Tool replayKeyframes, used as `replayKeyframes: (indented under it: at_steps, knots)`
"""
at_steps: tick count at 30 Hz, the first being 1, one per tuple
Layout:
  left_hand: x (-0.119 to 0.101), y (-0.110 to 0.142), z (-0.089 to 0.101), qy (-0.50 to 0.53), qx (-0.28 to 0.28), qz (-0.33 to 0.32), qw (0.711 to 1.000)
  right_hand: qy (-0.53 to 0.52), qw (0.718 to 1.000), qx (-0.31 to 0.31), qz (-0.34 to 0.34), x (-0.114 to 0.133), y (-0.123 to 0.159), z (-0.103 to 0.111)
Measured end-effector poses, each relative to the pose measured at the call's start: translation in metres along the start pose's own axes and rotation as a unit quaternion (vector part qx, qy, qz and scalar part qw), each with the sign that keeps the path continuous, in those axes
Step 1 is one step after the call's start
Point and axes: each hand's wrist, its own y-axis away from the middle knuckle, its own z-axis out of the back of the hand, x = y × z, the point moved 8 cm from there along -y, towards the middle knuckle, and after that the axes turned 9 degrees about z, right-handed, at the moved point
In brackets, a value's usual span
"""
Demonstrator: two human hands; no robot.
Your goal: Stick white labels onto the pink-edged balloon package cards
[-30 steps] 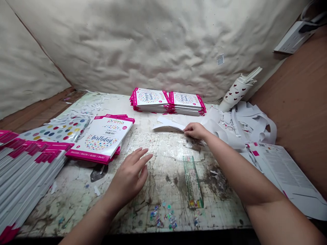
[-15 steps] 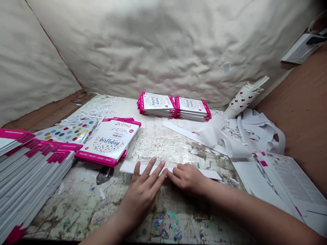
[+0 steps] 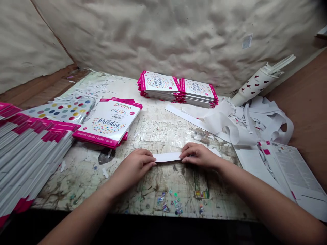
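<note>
A narrow white paper strip (image 3: pixel 167 157) stretches between my two hands, just above the worn tabletop (image 3: pixel 122 183). My left hand (image 3: pixel 138 164) pinches its left end between thumb and fingers. Further right, my right hand (image 3: pixel 198 155) grips the same strip, and its white tail sticks out past the knuckles. To the left of my left hand lies a small pile of white and pink balloon packets (image 3: pixel 108 123) with "birthday" printed on the top one. Loose shiny sequins (image 3: pixel 170 202) are scattered near the front edge, below the strip.
Two stacks of packets (image 3: pixel 178 90) stand at the back. A long row of packets (image 3: pixel 35 156) fills the left, beside a polka-dot sheet (image 3: pixel 61 109). On the right are curled paper strips (image 3: pixel 240 131), a heart-patterned tumbler (image 3: pixel 255 85) leaning on the wall, and printed sheets (image 3: pixel 293 173).
My right hand brought the white strip from the back toward me, leaving another strip lying there. My left hand, first spread, then flat on the strip, now pinches its left end.
</note>
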Motion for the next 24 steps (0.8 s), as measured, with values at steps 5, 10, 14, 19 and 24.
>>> replayKeyframes:
  at_steps: [5, 10, 14, 19, 24]
  knots:
    - [0.005, -0.003, 0.002, 0.009, 0.055, -0.005, 0.998, -0.017, 0.999, 0.046, -0.018, -0.004, 0.000, 0.002]
    - [0.007, -0.002, 0.006, -0.025, 0.048, -0.012, 0.998, 0.013, 1.000, 0.027, 0.001, 0.004, 0.001, 0.005]
    - [0.001, -0.002, 0.011, -0.120, -0.059, -0.049, 0.990, 0.157, 0.986, 0.000, 0.048, 0.019, 0.004, -0.003]
    - [-0.028, 0.020, 0.013, -0.198, -0.275, -0.141, 0.930, 0.375, 0.921, -0.084, 0.062, 0.023, 0.006, -0.001]
    - [-0.038, 0.011, -0.048, -0.220, -0.017, -0.139, 0.965, 0.420, 0.896, -0.138, 0.030, 0.018, 0.000, 0.032]
